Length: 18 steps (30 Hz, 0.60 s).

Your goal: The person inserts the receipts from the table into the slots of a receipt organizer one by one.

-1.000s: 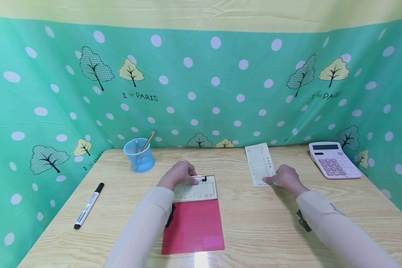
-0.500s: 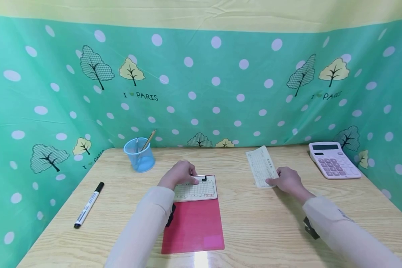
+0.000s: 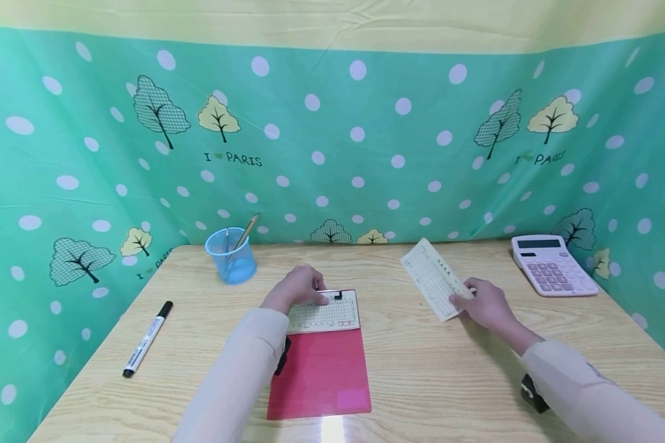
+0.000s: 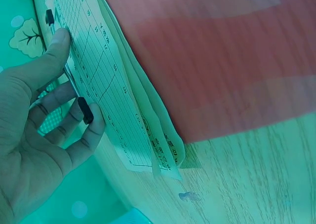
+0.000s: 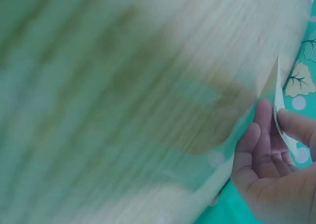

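Left hand [image 3: 299, 288] gripping one clipboard clip [image 4: 85, 110], right hand [image 3: 489, 304] pinching one paper slip [image 3: 432, 278], one marker [image 3: 148, 338], one calculator [image 3: 554, 266]

In the head view, the left hand [image 3: 295, 288] at centre hides the upper left of the clipped slips [image 3: 332, 315], both sleeves [image 3: 233, 375] are cut off at the bottom, and the loose slip [image 3: 434, 279] is too small to read, while tabletop [image 5: 98, 95] blurs across the right wrist view's left.
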Each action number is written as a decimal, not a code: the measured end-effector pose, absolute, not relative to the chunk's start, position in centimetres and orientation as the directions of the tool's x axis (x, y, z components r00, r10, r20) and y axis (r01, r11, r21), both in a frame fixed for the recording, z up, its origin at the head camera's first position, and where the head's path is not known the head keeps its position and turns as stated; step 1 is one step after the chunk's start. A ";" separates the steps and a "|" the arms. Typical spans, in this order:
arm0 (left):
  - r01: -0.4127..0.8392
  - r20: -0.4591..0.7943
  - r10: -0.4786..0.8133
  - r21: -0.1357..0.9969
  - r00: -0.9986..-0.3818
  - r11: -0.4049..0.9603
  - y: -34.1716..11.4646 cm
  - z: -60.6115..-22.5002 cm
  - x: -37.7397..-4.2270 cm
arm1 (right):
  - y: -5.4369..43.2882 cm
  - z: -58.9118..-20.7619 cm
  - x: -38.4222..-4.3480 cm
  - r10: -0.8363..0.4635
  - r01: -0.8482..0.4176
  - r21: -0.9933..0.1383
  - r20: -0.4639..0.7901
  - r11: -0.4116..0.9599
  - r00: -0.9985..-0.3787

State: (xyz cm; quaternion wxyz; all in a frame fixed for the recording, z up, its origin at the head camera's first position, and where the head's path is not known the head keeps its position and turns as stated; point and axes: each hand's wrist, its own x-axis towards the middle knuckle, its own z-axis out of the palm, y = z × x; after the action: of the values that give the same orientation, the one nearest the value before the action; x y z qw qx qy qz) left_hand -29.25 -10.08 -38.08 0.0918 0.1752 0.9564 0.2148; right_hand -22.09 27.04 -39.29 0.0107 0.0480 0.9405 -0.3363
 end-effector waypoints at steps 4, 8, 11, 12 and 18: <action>0.296 -0.099 0.377 0.451 -0.921 0.842 -10.1 -38.1 -29.2 | 27.2 -39.0 -21.6 0.086 0.069 -0.636 -0.004 0.769 -0.996; 0.297 -0.098 0.377 0.450 -0.921 0.842 -10.1 -38.1 -29.2 | 27.5 -38.3 -21.2 0.086 0.032 -0.641 0.053 0.767 -0.995; 0.298 -0.098 0.378 0.449 -0.921 0.842 -10.1 -38.1 -29.2 | 27.6 -37.7 -20.8 0.086 0.014 -0.657 0.078 0.754 -0.993; 0.298 -0.098 0.378 0.448 -0.921 0.843 -10.1 -38.1 -29.3 | 27.6 -37.5 -20.7 0.089 0.012 -0.665 0.083 0.747 -0.993; 0.313 -0.092 0.387 0.432 -0.918 0.846 -10.1 -38.2 -29.4 | 27.2 -36.3 -19.8 0.100 -0.001 -0.688 0.106 0.726 -0.989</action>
State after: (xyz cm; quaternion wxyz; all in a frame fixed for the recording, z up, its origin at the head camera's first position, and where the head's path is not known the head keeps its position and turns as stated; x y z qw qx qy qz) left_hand -29.40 -10.10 -38.20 0.0880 0.1829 0.9566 0.2092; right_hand -19.84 27.18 -36.29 -0.0679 0.0267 0.9264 -0.3694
